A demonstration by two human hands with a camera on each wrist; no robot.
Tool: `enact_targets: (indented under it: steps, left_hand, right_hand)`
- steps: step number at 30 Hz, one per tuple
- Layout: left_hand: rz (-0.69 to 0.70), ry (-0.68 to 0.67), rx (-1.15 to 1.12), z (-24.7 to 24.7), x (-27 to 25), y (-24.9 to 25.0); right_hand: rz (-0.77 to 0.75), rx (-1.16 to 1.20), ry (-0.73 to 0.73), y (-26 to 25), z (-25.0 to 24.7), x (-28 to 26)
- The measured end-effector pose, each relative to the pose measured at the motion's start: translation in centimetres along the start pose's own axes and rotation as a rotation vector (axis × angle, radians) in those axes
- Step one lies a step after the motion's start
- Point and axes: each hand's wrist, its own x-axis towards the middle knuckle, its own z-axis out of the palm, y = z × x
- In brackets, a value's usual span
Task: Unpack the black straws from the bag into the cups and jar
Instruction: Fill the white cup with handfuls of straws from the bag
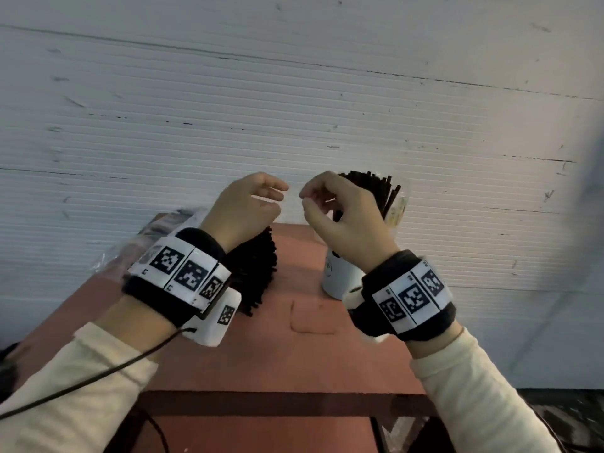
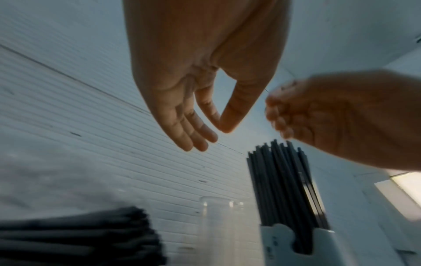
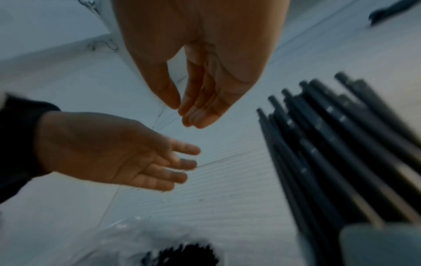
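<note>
Both hands hover above the reddish worktop (image 1: 304, 351), empty. The left hand (image 1: 243, 207) has relaxed, loosely straight fingers; the right hand (image 1: 336, 214) has fingers loosely curled, gripping nothing. Right of them, a white cup (image 1: 336, 279) already stands packed with upright black straws (image 1: 369, 188). The remaining straw bundle (image 1: 258, 269) lies in its clear bag (image 1: 163, 233) at left, probably next to be drawn from.

You have a reddish-brown table (image 1: 281, 361) in front of you, set against a white ribbed wall (image 1: 294, 109) marked with dark scuffs, and a thin black cable (image 1: 98, 376) trails across its left side
</note>
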Motion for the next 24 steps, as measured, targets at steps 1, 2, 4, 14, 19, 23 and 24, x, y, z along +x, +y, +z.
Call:
enact_targets:
  steps: [1,2,4,14,19,23,24]
  left_hand:
    - [0.004,0.055,0.014,-1.2,-0.3,-0.5]
    - [0.001,0.094,0.031,-2.3,-0.8,-1.1]
    - [-0.026,0.139,0.099,-4.3,-1.7,-2.5]
    - [-0.208,-0.138,0.454,-7.8,-3.1,-8.3]
    - [-0.129,-0.014,0.296,-8.8,-2.2,-8.9]
    - [-0.093,0.052,0.204,-9.3,-1.6,-8.7]
    - [-0.079,0.060,0.194,-9.3,-1.6,-8.6]
  right_hand:
    - [0.055,0.015,-0.075,0.1,0.9,0.0]
    - [0.105,0.008,-0.159,0.3,1.8,0.0]
    - [0.161,-0.042,-0.334,1.0,3.7,0.2]
    - [0.050,-0.389,-0.733,1.2,12.0,3.2]
    - [0.033,-0.515,-0.729,1.6,13.8,4.0]
    - [0.026,-0.533,-0.775,1.7,14.5,4.3]
    - [0.016,-0.530,-0.792,1.7,14.7,4.3]
